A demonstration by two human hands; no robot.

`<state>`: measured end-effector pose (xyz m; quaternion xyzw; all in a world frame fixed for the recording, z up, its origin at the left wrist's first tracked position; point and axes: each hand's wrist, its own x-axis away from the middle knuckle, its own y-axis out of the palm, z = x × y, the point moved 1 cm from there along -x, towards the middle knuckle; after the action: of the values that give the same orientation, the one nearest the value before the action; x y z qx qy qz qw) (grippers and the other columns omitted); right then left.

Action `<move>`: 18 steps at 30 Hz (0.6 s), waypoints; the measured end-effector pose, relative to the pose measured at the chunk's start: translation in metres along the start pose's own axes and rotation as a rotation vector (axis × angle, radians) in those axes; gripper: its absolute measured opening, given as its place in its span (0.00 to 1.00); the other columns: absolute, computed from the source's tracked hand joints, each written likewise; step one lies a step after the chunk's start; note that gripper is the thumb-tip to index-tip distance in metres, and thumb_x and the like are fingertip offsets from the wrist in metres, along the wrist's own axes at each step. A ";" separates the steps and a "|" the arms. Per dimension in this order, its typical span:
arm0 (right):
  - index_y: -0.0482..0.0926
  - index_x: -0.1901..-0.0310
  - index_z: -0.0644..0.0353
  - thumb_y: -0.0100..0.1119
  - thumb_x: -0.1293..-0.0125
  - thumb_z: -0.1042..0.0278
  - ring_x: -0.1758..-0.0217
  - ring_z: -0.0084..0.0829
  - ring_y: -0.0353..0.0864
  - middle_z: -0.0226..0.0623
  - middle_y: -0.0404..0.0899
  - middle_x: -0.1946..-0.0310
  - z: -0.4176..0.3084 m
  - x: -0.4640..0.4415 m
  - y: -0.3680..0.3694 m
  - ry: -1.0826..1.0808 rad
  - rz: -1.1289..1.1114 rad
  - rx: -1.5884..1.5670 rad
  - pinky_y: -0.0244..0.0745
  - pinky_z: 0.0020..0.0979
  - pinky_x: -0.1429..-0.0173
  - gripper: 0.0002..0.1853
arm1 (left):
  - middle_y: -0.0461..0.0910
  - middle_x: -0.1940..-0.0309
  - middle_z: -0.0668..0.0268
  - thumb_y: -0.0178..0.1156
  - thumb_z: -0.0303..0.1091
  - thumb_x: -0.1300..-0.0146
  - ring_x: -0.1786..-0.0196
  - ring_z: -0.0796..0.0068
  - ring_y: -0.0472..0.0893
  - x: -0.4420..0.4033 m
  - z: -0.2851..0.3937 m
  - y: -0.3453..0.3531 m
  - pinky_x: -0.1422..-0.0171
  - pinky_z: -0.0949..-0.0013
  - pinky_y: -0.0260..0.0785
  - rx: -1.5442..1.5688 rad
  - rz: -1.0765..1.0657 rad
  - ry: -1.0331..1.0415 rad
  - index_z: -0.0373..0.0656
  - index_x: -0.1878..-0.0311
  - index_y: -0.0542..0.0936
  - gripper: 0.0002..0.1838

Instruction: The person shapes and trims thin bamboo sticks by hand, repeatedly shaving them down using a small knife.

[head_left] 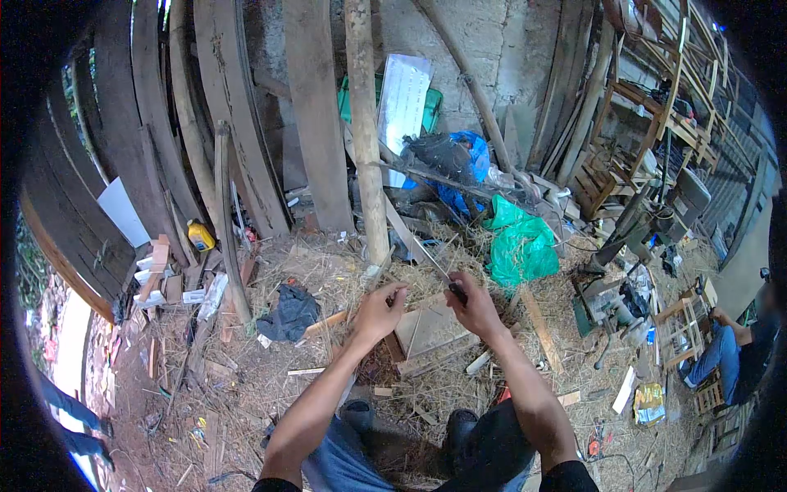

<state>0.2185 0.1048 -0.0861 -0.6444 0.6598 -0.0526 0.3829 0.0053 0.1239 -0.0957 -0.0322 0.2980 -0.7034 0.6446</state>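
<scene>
My right hand is closed around the black handle of a knife. Its thin blade points up and to the left, away from me, and where the tip ends is hard to make out against the clutter. My left hand hangs to the left at about the same height, fingers curled in; whether anything small is in them I cannot tell. Below and between both hands, a brown wooden box or block of boards lies on the straw-covered ground, in front of my feet.
A wooden post rises just ahead. Beyond it are a green plastic bag and a white panel. A dark cloth and a yellow bottle lie leftward. Another person sits at far right; someone's legs show at left.
</scene>
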 end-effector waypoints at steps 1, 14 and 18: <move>0.70 0.52 0.61 0.57 0.36 0.60 0.63 0.54 0.78 0.54 0.79 0.67 -0.003 -0.002 -0.003 0.097 -0.024 0.095 0.72 0.43 0.62 0.17 | 0.82 0.64 0.54 0.54 0.35 0.36 0.66 0.63 0.82 -0.002 -0.002 0.002 0.59 0.64 0.71 0.000 -0.001 0.001 0.42 0.55 0.81 0.11; 0.79 0.68 0.56 0.60 0.38 0.54 0.77 0.46 0.78 0.42 0.78 0.78 0.012 -0.007 0.001 -0.182 0.054 0.213 0.70 0.41 0.75 0.13 | 0.84 0.66 0.60 0.54 0.32 0.34 0.65 0.76 0.80 -0.007 0.007 0.022 0.56 0.70 0.71 0.229 -0.151 -0.071 0.36 0.56 0.81 0.12; 0.78 0.70 0.57 0.59 0.38 0.57 0.77 0.45 0.78 0.43 0.77 0.80 0.030 -0.010 -0.009 -0.199 0.144 0.326 0.70 0.40 0.76 0.12 | 0.84 0.65 0.61 0.54 0.32 0.34 0.62 0.76 0.81 -0.008 -0.002 0.026 0.53 0.71 0.71 0.244 -0.160 -0.084 0.36 0.56 0.81 0.11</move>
<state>0.2419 0.1243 -0.0974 -0.5269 0.6459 -0.0672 0.5484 0.0289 0.1323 -0.1072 -0.0068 0.1797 -0.7816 0.5973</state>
